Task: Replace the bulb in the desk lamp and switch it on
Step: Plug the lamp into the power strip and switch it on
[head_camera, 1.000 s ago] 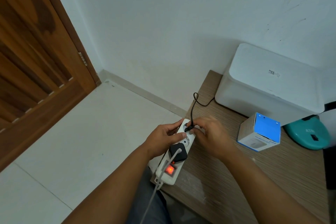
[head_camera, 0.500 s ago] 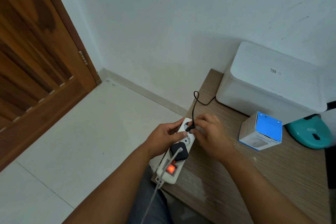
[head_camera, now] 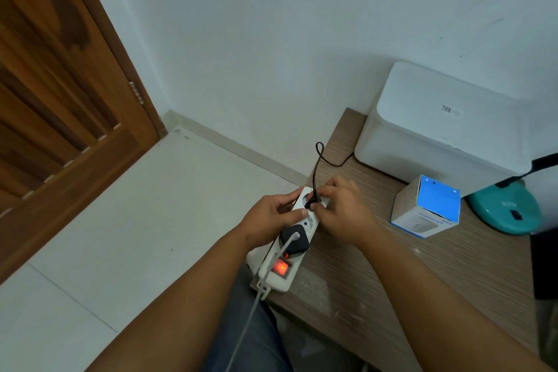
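Little shifting since earlier: right hand (head_camera: pixel 344 214) pinching black plug (head_camera: pixel 311 202) over end socket; left hand (head_camera: pixel 271 216) gripping power strip (head_camera: pixel 279 251) lengthwise, directly beside it.

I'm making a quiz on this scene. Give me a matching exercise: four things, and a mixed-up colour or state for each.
Things:
1. power strip switch
2. lamp base
3. bulb box
4. black plug

States:
A. teal
B. pinched by the right hand
C. glowing red
D. blue and white

Pairs: 1-C, 2-A, 3-D, 4-B
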A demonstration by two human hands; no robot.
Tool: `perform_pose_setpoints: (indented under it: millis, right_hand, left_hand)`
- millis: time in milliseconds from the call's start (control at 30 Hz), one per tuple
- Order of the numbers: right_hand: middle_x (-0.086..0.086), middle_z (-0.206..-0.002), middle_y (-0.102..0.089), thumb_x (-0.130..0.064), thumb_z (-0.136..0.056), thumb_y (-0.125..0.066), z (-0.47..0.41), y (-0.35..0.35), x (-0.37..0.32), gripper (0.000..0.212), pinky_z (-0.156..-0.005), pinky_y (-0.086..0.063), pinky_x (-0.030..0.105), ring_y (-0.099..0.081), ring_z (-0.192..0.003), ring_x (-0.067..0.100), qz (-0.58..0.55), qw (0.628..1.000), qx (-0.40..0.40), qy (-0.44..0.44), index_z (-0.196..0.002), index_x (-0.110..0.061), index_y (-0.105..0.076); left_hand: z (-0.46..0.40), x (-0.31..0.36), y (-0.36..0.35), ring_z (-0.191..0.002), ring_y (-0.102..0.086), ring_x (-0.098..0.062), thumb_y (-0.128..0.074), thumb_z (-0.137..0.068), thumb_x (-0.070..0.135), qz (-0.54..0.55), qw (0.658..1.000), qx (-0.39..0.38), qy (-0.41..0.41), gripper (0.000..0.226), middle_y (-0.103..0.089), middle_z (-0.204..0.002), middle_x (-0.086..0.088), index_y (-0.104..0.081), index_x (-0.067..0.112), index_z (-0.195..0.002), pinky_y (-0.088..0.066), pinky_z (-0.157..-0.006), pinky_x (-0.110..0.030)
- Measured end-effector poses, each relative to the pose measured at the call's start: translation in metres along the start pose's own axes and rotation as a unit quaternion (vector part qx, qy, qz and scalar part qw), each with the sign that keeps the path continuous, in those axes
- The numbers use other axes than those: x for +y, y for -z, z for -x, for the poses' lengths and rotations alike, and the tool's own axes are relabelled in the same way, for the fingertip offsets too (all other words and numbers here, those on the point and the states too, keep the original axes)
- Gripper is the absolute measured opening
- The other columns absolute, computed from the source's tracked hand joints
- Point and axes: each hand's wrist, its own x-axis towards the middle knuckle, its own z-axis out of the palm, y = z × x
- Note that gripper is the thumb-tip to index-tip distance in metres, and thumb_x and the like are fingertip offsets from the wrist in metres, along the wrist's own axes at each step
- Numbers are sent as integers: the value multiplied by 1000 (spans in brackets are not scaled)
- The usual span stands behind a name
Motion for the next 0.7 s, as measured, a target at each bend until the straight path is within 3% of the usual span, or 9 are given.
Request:
perform_pose_setpoints:
  millis: [100,200,367,500,700]
  right_hand:
    - [-8,-108,-48,-33,-94,-58,7,2,-2,30,-86,-40,29,-42,-104,10,-13,1000,10,-4,-123,-26,-62]
    - [-9,-123,-50,-32,-94,-58,25,4,-1,43,-98,-42,32,-46,-116,9,-57,998,32,-23,-136,-28,-51]
    - [-9,-136,-49,-32,-94,-58,61,15,8,47,-100,-39,27,-48,-122,8,-57,996,62,-35,-140,-28,-47]
    - [-7,-137,-50,-32,-95,-57,91,27,15,45,-98,-38,23,-48,-124,9,-66,992,95,-42,-139,-29,-49]
    - [-9,-134,-53,-28,-94,-60,142,46,26,44,-94,-37,20,-49,-120,4,-91,983,151,-50,-137,-30,-50]
  left_hand:
    - [5,14,0,-112,-69,-4,-72,-94,22,-49,999,1,-5,50,-72,-125,9,-59,31,-141,-54,-98,-26]
    - [14,31,3,-107,-64,12,-70,-95,28,-151,988,-3,-21,44,-69,-130,10,-62,32,-139,-46,-84,-4]
    - [32,57,7,-135,-52,-12,-64,-99,33,-204,974,95,-32,51,-54,-150,3,-53,21,-147,-35,-105,-22]
    - [50,81,-4,-131,-55,-12,-64,-98,34,-210,961,163,-83,47,-59,-144,5,-57,22,-144,-38,-105,-24]
    - [69,113,-50,-121,-60,-5,-63,-98,29,-218,946,175,-162,38,-65,-135,10,-64,26,-136,-46,-102,-21]
